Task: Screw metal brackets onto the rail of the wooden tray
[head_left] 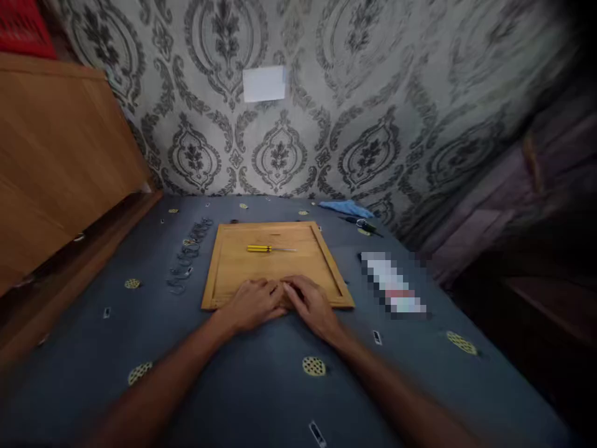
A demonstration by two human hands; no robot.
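My left hand and my right hand meet over the front edge of a framed wooden board. The fingers of both are bent and drawn together, fingertips close to each other. Whatever they pinch, if anything, is hidden among the fingers. Beyond them on the board lies a screwdriver with a yellow handle, its thin shaft pointing right. Neither hand touches the screwdriver.
The board lies on a bed-like surface with a blue-grey patterned cover. Thin coiled wires lie left of it. To the right are a blue cloth, a dark slim tool and a blurred-out object. A wooden cabinet stands left.
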